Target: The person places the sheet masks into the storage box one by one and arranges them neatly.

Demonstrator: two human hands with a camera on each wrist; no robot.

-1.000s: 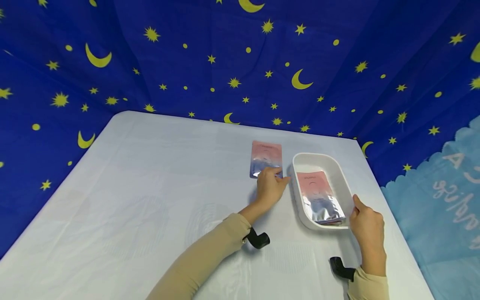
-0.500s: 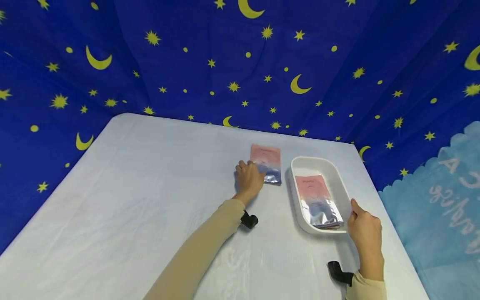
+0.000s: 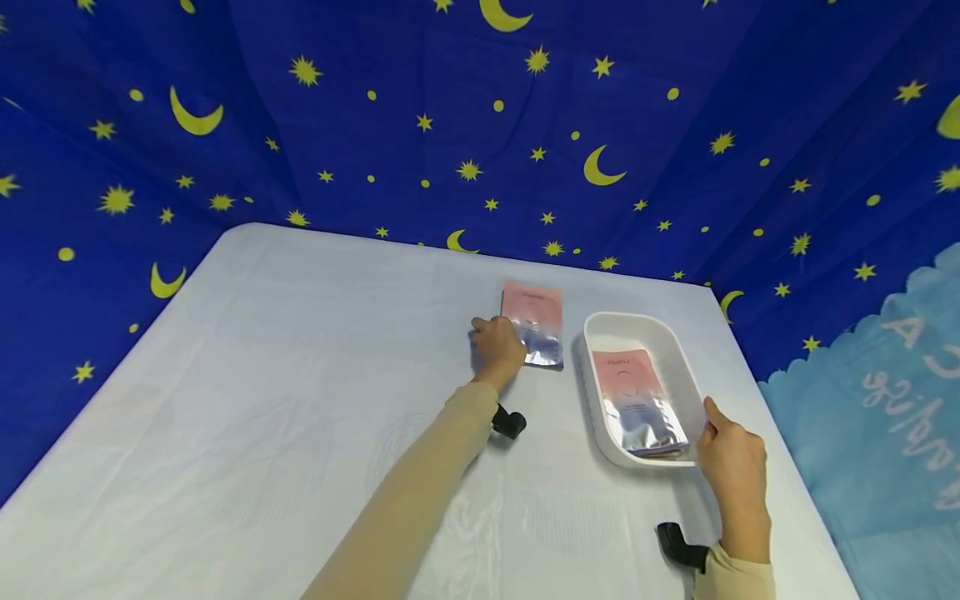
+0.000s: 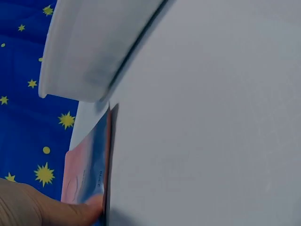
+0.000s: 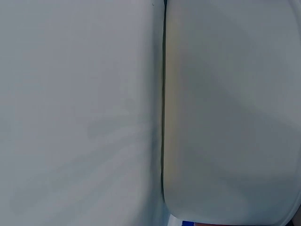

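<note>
A foil sachet (image 3: 542, 321), pink fading to silvery blue, is on the white table left of a white plastic tray (image 3: 594, 400). My left hand (image 3: 498, 346) grips its left side, the thumb (image 4: 77, 213) lying over its printed face in the left wrist view; the fingertips are hidden. My right hand (image 3: 731, 454) holds the tray's near right rim, thumb on top. Inside the tray rests a matching sachet (image 3: 630, 387), with more edges showing beneath its near end. The tray's outer wall (image 5: 230, 113) fills much of the right wrist view.
A dark blue cloth (image 3: 375, 125) with yellow moons and stars rises behind the white table (image 3: 300, 375). Light blue cloth (image 3: 885, 467) with lettering hangs at the right. Black curved pieces (image 3: 678, 546) stick out from both sleeves.
My left hand has moved left from the sachet's near right corner to its left side, and its fingers have drawn in there. My right hand stays on the tray rim.
</note>
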